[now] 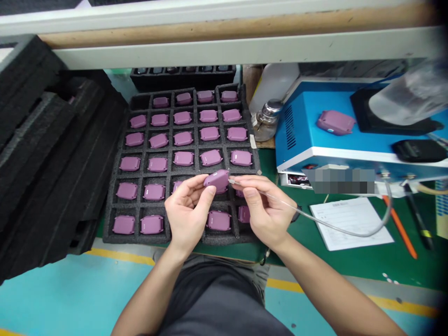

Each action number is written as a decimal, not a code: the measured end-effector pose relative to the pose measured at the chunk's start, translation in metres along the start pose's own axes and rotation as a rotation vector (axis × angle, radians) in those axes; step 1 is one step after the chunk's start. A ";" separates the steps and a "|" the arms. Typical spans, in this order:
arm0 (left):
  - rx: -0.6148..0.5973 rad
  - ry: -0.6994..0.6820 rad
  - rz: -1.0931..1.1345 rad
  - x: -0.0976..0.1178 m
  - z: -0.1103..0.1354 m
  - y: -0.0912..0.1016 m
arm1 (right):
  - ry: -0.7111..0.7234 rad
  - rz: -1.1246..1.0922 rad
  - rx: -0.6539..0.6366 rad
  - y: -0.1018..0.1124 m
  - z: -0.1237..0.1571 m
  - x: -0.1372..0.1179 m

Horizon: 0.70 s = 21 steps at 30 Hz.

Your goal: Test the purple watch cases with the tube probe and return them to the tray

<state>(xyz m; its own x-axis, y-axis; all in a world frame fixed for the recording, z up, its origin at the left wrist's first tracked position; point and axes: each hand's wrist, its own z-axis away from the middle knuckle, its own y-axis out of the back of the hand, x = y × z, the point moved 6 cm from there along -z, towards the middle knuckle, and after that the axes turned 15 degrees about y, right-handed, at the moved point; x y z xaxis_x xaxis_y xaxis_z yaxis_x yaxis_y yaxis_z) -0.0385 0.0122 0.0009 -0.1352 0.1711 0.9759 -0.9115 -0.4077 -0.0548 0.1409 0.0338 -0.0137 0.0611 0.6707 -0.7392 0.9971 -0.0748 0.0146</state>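
Note:
A purple watch case (216,178) is pinched between the thumb and fingers of my left hand (187,212), raised over the black foam tray (136,239). My right hand (268,210) is closed around the end of a clear thin hose (336,228). The hose's small tip (231,181) points at the right end of the case; whether they touch I cannot tell. Beneath my hands, purple watch cases lie in most of the tray's compartments, some partly covered by my fingers. From my right hand the hose curves over to a fitting on the blue machine's front.
The blue machine (304,121) stands at the right, with another purple watch case (336,122) on top. A glass bottle (268,119) is beside it. Paper (346,224) and an orange stick (399,226) lie in front. Black foam trays (38,163) are stacked left. A shelf edge (224,53) crosses above.

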 end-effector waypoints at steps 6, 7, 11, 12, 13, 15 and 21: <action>-0.005 0.001 0.004 -0.001 0.000 0.000 | 0.009 -0.021 0.006 -0.001 -0.001 0.000; -0.005 0.000 0.005 0.000 0.001 0.000 | 0.013 -0.023 0.007 -0.001 -0.001 0.000; -0.004 -0.006 -0.002 0.001 0.001 0.000 | 0.020 -0.016 0.010 0.000 -0.001 -0.001; -0.004 -0.004 -0.007 0.001 0.001 0.000 | 0.019 -0.011 0.009 0.000 -0.001 -0.001; -0.006 -0.002 -0.010 0.001 0.001 0.000 | 0.015 -0.006 0.007 0.000 -0.001 -0.001; -0.010 -0.001 -0.014 0.001 0.001 0.000 | 0.007 0.000 0.002 0.000 -0.001 0.000; -0.041 -0.033 -0.018 0.003 0.001 -0.002 | 0.019 -0.011 0.007 -0.001 -0.002 0.000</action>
<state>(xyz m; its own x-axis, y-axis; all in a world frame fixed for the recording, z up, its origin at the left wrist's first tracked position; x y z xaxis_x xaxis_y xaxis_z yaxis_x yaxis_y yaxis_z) -0.0370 0.0129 0.0036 -0.1067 0.1477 0.9833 -0.9287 -0.3680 -0.0455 0.1401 0.0350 -0.0126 0.0510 0.6854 -0.7264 0.9974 -0.0725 0.0016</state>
